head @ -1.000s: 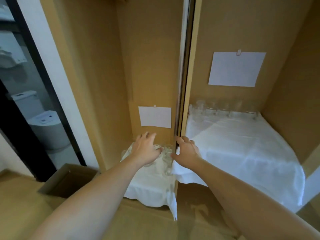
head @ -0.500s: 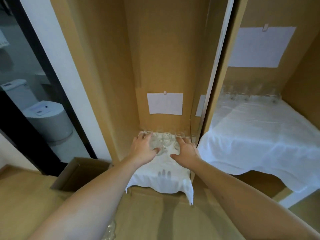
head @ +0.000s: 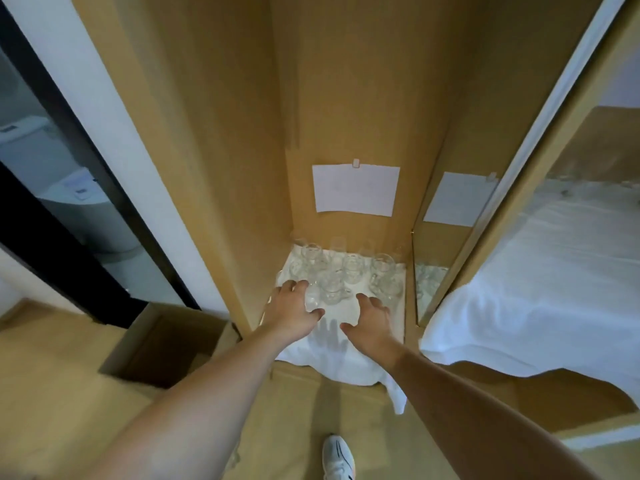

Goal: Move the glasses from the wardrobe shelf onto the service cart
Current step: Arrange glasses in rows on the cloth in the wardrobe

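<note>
At nine o'clock a toilet [head: 74, 209] is showing only dimly behind a dark-framed glass panel [head: 52, 188], its lower part cut off by the frame. Below it, at about eight o'clock, an open cardboard box [head: 162, 344] is lying on the wooden floor, its inside lost in shadow.

The left hand [head: 294, 311] is reaching into the narrow wardrobe compartment, fingers spread and loosely bent over the near-left glasses; it seems to be touching one, though the clear glass is blurring against the cloth and a firm grip cannot be told. The glasses [head: 346, 271] are standing in a tight cluster just above centre, at the back of the shelf on a white cloth [head: 346, 362] that is hanging over the front edge. They are small, clear and handled like mugs; the rear ones are fading into the wood behind, so their count is uncertain. A white paper sheet [head: 356, 189] is hanging clipped at twelve o'clock above them.

The right hand [head: 372, 318] is hovering open just before the cluster, fingers spread, holding nothing. At six o'clock a white sneaker [head: 337, 457] is being cut off by the frame. At three o'clock a mirrored door [head: 446, 244] is repeating the paper and glasses, and a white-draped shelf [head: 540, 289] is running out of view.
</note>
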A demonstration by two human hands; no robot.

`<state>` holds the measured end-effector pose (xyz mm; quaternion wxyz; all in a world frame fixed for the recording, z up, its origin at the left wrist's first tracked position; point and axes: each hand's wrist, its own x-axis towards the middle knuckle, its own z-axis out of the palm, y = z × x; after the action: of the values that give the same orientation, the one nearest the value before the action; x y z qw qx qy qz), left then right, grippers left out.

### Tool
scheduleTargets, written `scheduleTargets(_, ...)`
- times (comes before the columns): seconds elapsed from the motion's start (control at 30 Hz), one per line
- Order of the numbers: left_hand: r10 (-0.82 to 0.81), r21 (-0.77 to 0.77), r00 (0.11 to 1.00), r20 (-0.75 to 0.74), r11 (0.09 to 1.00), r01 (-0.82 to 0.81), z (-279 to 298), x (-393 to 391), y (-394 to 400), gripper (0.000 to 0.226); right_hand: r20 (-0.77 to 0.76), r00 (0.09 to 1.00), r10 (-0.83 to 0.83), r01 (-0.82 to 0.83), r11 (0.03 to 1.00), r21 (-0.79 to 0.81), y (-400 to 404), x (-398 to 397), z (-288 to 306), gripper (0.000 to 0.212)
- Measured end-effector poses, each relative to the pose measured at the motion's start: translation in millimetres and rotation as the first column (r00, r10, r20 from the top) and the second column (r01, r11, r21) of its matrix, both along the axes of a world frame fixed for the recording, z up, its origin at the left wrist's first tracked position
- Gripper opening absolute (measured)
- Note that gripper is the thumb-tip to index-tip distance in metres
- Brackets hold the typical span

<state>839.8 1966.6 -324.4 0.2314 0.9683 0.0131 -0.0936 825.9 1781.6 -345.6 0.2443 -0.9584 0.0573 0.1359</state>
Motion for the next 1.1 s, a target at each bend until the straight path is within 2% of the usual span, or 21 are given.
scheduleTargets(0.33,0.001,0.029,0.995,-0.098,1.0,0.002,-38,92,-13,0.077,-0.098,0.991,-0.089,0.087,0.996,-0.026,-16,91,-45,0.077)
scheduleTargets(0.7,-0.014,-0.046,0.989,-0.15,0.999,0.007,-99,148,-25,0.078,-0.16,0.959,-0.234,0.226,0.972,-0.07,-26,129,-98,0.075)
scheduleTargets(0.87,-0.092,-0.06,0.982,-0.166,0.995,0.083,-140,180,-30,0.076,-0.199,0.909,-0.365,0.362,0.931,-0.055,-22,144,-133,0.075)
scheduleTargets(1.1,-0.212,-0.036,0.956,-0.203,0.977,0.209,-194,215,-39,0.077,-0.24,0.791,-0.563,0.577,0.817,-0.016,-21,157,-185,0.076)
